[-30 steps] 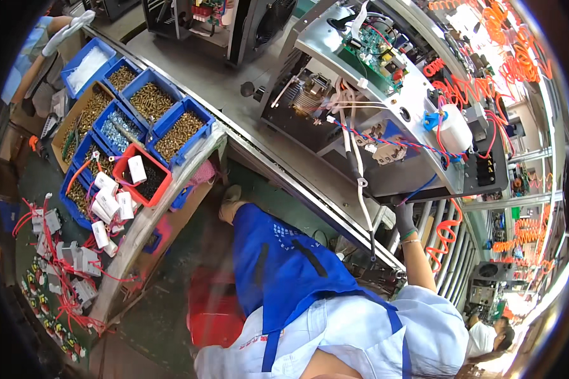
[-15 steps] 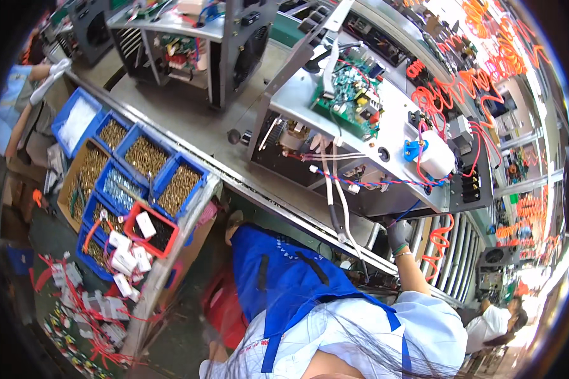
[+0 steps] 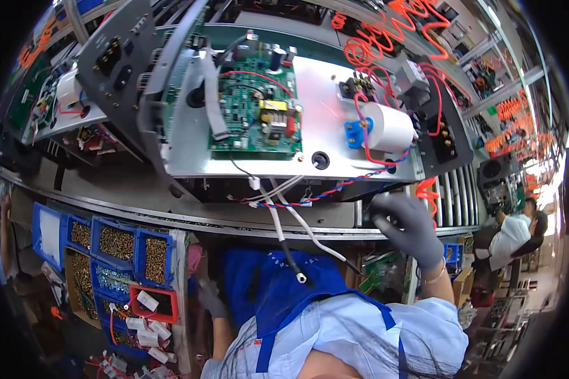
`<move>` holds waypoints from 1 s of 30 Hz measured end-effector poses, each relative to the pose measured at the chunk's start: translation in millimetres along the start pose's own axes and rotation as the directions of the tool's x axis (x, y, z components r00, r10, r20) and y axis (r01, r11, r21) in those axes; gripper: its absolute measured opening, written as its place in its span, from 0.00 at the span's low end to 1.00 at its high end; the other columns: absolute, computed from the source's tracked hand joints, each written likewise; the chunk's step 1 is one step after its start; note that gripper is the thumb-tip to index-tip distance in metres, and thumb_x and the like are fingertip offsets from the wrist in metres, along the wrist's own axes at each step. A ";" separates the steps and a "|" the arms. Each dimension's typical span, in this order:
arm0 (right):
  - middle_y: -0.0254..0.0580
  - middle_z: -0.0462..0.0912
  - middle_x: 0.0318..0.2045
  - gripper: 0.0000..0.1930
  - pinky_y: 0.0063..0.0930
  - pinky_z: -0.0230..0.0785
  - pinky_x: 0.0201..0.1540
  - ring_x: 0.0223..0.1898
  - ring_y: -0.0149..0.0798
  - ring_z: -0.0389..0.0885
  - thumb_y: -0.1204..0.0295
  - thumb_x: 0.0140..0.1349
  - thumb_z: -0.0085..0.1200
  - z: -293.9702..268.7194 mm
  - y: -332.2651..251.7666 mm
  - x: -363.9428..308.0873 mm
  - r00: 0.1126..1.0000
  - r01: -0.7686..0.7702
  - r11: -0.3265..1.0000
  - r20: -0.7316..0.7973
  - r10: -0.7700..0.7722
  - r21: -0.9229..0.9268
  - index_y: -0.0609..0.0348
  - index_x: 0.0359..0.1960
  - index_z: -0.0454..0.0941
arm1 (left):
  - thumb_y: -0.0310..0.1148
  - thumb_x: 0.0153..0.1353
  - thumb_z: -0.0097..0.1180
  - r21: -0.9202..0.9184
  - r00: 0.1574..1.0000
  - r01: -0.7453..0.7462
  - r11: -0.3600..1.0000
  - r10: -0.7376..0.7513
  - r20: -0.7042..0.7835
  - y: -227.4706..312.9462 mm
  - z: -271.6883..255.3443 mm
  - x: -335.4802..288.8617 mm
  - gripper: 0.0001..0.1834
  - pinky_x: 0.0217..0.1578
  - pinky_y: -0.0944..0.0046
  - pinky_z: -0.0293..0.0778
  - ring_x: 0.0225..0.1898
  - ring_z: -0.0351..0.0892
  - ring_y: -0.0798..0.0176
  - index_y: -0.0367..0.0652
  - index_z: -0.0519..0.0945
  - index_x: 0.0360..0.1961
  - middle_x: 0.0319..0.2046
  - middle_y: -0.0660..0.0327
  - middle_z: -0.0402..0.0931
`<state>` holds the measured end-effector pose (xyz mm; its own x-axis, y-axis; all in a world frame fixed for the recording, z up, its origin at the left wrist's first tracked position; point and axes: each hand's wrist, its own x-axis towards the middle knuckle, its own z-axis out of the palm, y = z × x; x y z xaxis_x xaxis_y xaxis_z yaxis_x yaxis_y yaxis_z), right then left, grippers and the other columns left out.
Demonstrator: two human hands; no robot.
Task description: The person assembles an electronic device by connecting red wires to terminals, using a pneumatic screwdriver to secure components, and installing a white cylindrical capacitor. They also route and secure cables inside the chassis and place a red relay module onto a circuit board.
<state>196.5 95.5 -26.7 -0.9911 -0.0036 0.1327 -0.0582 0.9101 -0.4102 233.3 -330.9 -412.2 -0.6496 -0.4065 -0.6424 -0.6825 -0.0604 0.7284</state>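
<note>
My right hand [image 3: 412,232], in a grey glove, is just off the lower right edge of an open metal chassis [image 3: 325,88]. Its fingers are bent but apart, a little blurred, and I see nothing held in them. My left hand [image 3: 212,299], also gloved, hangs low beside the blue apron [image 3: 250,278]; motion smears its fingers. On the chassis sit a green circuit board [image 3: 246,120] and a white cylinder [image 3: 391,127] with a blue fitting. A twisted red-and-blue wire [image 3: 322,192] and two white cables [image 3: 279,228] hang over the near side.
Blue bins [image 3: 117,242] of brass-coloured screws or fittings stand at the left, beside a red bin [image 3: 171,304] and loose white parts [image 3: 148,338]. Another chassis [image 3: 117,69] is at the upper left. Metal rollers [image 3: 458,196] and orange coiled hoses [image 3: 367,47] lie right. Another person [image 3: 512,237] sits far right.
The view has turned, so the chassis now appears straighter and further left. My right hand has come away from under the chassis edge. My left hand has come into view.
</note>
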 end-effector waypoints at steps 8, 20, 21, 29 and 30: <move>0.38 0.74 0.38 0.18 0.29 0.70 0.34 0.34 0.37 0.77 0.69 0.53 0.52 42.1 3.7 45.9 0.836 0.351 0.678 -0.110 -0.538 -0.646 0.54 0.48 0.75 | 0.26 0.59 0.57 -0.180 0.076 -0.977 0.111 0.979 0.190 272.6 109.6 -145.0 0.21 0.35 0.69 0.72 0.30 0.76 0.71 0.35 0.74 0.55 0.35 0.58 0.80; 0.35 0.72 0.26 0.11 0.29 0.71 0.30 0.31 0.37 0.78 0.68 0.49 0.56 20.2 6.3 43.6 0.703 0.414 0.537 -0.116 -0.702 -0.735 0.53 0.35 0.76 | 0.30 0.57 0.60 0.146 -0.218 -0.948 -0.282 0.912 0.347 306.6 127.1 -179.1 0.12 0.34 0.60 0.74 0.33 0.78 0.58 0.44 0.81 0.43 0.31 0.60 0.78; 0.35 0.73 0.28 0.11 0.30 0.72 0.31 0.31 0.38 0.78 0.69 0.50 0.56 23.6 11.0 45.1 0.721 0.416 0.528 -0.086 -0.688 -0.741 0.53 0.37 0.76 | 0.25 0.54 0.60 0.208 -0.340 -0.881 -0.425 0.875 0.344 312.9 121.1 -195.6 0.13 0.34 0.61 0.74 0.31 0.78 0.55 0.42 0.82 0.42 0.30 0.56 0.76; 0.37 0.76 0.28 0.03 0.31 0.72 0.30 0.31 0.41 0.80 0.72 0.55 0.55 -18.2 21.8 32.0 0.622 0.629 0.667 -0.258 -0.740 -0.399 0.55 0.32 0.78 | 0.26 0.49 0.61 0.140 -0.773 -0.384 -0.913 0.401 0.492 390.2 141.5 -249.8 0.11 0.34 0.59 0.71 0.34 0.74 0.57 0.44 0.81 0.37 0.31 0.61 0.74; 0.40 0.79 0.30 0.04 0.32 0.73 0.32 0.32 0.43 0.80 0.73 0.55 0.55 -24.0 17.8 30.4 0.656 0.592 0.772 -0.417 -0.629 -0.232 0.55 0.33 0.78 | 0.26 0.49 0.61 0.146 -0.817 -0.313 -0.938 0.345 0.463 414.8 150.6 -244.6 0.11 0.35 0.58 0.71 0.34 0.74 0.57 0.43 0.81 0.37 0.31 0.61 0.73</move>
<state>168.3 121.5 -8.3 -0.5643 -0.4020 0.7211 -0.6041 0.7964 -0.0287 58.7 -119.3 11.1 0.1403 0.7329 0.6657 0.7949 0.3175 -0.5171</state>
